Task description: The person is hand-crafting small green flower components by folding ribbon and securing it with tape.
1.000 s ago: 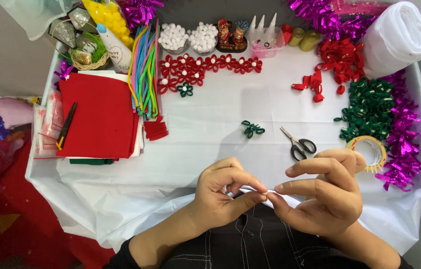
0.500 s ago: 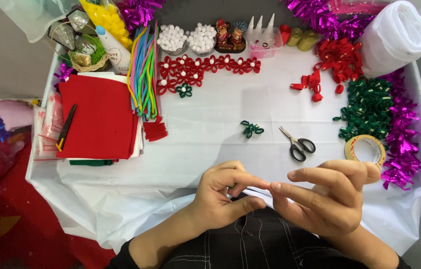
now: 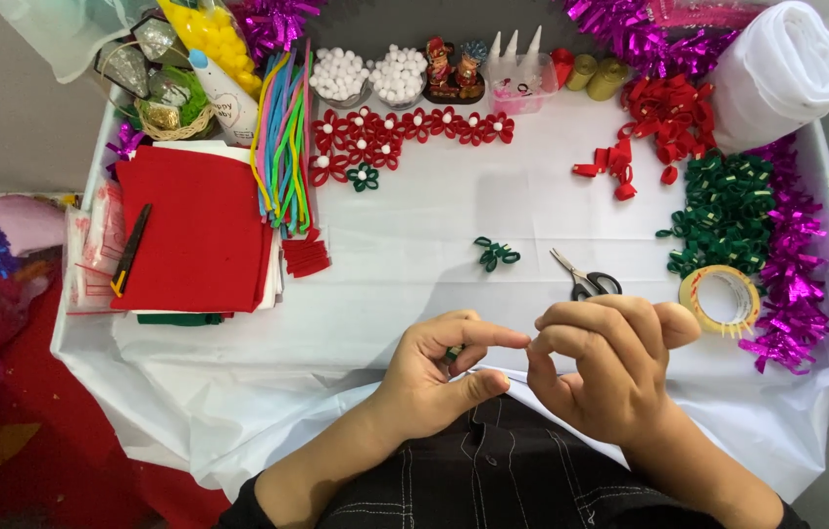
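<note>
My left hand [image 3: 434,377] is curled at the table's near edge, thumb and fingers closed on a small green ribbon piece [image 3: 453,354] that barely shows. My right hand [image 3: 601,367] is beside it, its fingertips pinched together and touching the tip of my left index finger. Anything between those fingertips is too small to see. A finished green ribbon bow [image 3: 495,253] lies on the white cloth [image 3: 414,294] just beyond my hands. Scissors [image 3: 586,279] and a roll of tape [image 3: 718,299] lie close to my right hand.
Green ribbon loops [image 3: 728,211], red loops [image 3: 664,122] and purple tinsel [image 3: 792,274] fill the right side. Red felt sheets [image 3: 194,230] with a cutter, coloured pipe cleaners [image 3: 282,147] and a row of red ribbon flowers [image 3: 405,132] are on the left and back. A white roll [image 3: 777,69] is at the far right corner.
My right hand has drawn back from over the tape roll towards my body, uncovering the roll. Both hands' fingertips stay together, working the small piece.
</note>
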